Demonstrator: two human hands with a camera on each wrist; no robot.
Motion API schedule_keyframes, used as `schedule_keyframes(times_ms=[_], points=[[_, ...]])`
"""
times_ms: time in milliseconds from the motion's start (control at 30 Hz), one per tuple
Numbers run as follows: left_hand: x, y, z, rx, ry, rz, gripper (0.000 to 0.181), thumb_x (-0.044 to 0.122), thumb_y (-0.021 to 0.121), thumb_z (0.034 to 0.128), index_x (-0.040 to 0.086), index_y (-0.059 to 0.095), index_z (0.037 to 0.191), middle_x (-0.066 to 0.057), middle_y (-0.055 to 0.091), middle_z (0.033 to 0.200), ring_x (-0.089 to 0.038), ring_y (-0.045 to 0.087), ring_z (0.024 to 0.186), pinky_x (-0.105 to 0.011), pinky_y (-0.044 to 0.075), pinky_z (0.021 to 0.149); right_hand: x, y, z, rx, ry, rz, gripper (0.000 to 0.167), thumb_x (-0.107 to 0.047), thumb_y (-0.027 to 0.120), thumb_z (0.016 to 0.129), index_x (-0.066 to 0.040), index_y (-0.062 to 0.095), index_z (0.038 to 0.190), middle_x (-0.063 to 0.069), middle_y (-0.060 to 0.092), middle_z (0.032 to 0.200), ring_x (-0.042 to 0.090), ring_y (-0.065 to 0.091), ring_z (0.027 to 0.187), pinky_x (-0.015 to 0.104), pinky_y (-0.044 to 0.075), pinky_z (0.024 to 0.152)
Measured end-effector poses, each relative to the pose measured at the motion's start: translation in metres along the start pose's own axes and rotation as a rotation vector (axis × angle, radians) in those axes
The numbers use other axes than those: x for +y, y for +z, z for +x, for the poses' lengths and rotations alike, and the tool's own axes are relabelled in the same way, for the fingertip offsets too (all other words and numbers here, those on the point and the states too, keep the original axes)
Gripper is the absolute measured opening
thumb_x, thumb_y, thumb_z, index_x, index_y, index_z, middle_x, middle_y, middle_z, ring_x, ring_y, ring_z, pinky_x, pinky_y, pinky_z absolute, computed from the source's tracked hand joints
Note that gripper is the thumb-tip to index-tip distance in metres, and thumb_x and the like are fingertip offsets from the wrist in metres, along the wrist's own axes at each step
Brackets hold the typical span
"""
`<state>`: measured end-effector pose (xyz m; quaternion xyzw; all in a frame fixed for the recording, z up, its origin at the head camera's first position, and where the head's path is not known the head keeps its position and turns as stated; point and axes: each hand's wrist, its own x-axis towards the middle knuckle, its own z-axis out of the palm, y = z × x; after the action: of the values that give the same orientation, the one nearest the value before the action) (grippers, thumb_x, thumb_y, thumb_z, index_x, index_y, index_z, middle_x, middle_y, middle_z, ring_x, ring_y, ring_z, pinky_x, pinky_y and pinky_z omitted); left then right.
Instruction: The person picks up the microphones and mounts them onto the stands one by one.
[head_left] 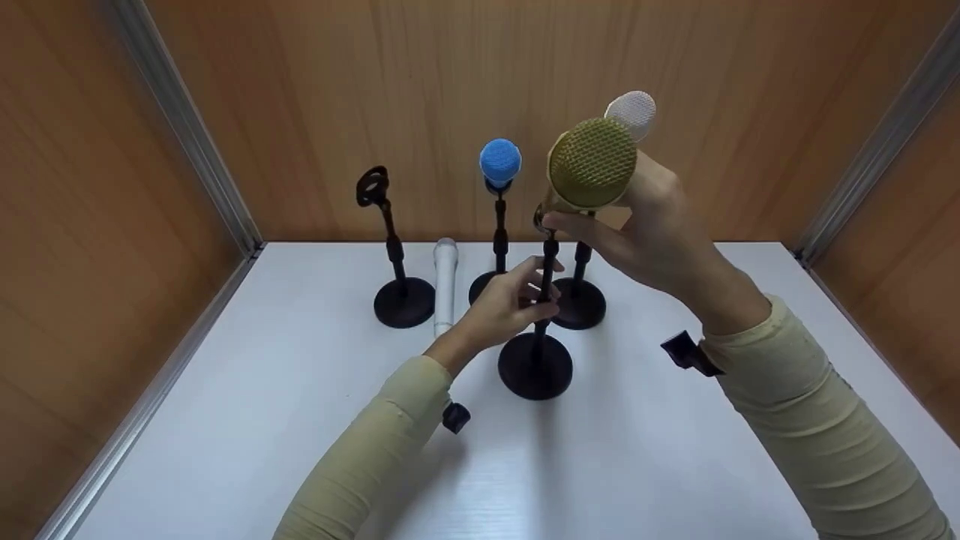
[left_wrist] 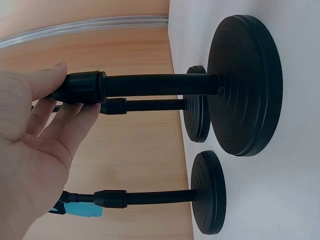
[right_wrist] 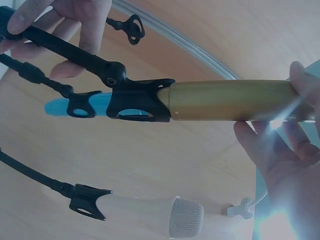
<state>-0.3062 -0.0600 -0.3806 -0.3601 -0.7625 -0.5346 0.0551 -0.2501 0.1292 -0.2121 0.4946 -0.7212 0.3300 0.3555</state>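
Note:
My right hand point(head_left: 664, 232) holds a gold microphone point(head_left: 592, 163) by its body, its mesh head tilted up toward the head camera. In the right wrist view the microphone's point(right_wrist: 220, 101) lower end sits in the black clip point(right_wrist: 142, 100) of the nearest stand. My left hand point(head_left: 499, 307) pinches this stand's stem at the collar point(left_wrist: 82, 87), thumb on one side and fingers on the other. The stand's round base point(head_left: 535, 367) rests on the white table.
Behind are a stand holding a blue microphone point(head_left: 499, 161) and another holding a white microphone point(head_left: 631, 112). At the left a black stand point(head_left: 403, 301) has a bare clip. Beside it a white microphone point(head_left: 445, 281) lies on the table point(head_left: 300, 420). Wooden panels point(head_left: 375, 90) enclose the table.

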Motion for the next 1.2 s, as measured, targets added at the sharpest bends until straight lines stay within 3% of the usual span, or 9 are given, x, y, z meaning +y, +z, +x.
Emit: schedule_keyframes(times_ms=[267,400,733,933,1200], points=[[0.001,0.0,-0.001,0.001,-0.007,0.045,0.048,0.002,0.072,0.0935,0.011,0.054,0.136,-0.008,0.069,0.103,-0.017,0.072,0.094,-0.029,0.058,0.084,-0.001,0.0,0.008,-0.132,-0.004,0.025,0.041,-0.007,0.078,0.09,0.004,0.06,0.124,0.015,0.064,0.117,0.024,0.06,0.113,0.036,0.053,0.096],[0.002,0.0,-0.001,0.002,0.0,0.071,0.049,0.003,0.072,0.094,0.013,0.052,0.137,-0.007,0.069,0.101,-0.013,0.072,0.093,-0.029,0.058,0.084,0.001,0.002,0.009,-0.157,0.008,0.086,0.041,-0.004,0.078,0.089,0.004,0.06,0.125,0.016,0.062,0.119,0.026,0.059,0.114,0.037,0.054,0.095],[0.003,0.001,-0.003,-0.004,-0.022,0.13,0.048,0.006,0.071,0.0954,0.012,0.048,0.137,-0.006,0.07,0.102,-0.011,0.07,0.092,-0.028,0.058,0.082,0.003,0.023,0.0,0.004,0.083,0.129,0.047,-0.004,0.075,0.091,0.009,0.053,0.13,0.02,0.059,0.123,0.027,0.062,0.119,0.038,0.057,0.091],[0.003,0.0,-0.002,0.002,-0.003,0.125,0.046,0.004,0.072,0.0947,0.01,0.049,0.135,-0.003,0.07,0.099,-0.011,0.071,0.091,-0.028,0.058,0.08,0.004,0.026,-0.008,0.037,0.09,0.18,0.049,0.0,0.076,0.09,0.012,0.05,0.13,0.019,0.06,0.118,0.023,0.066,0.109,0.034,0.058,0.088],[0.004,-0.001,-0.003,-0.006,0.002,0.115,0.044,0.004,0.071,0.0952,0.009,0.05,0.133,-0.002,0.07,0.098,-0.01,0.071,0.093,-0.028,0.058,0.082,0.012,0.025,-0.018,0.068,0.107,0.108,0.048,0.002,0.079,0.086,0.009,0.053,0.126,0.019,0.062,0.122,0.028,0.064,0.113,0.037,0.053,0.098]])
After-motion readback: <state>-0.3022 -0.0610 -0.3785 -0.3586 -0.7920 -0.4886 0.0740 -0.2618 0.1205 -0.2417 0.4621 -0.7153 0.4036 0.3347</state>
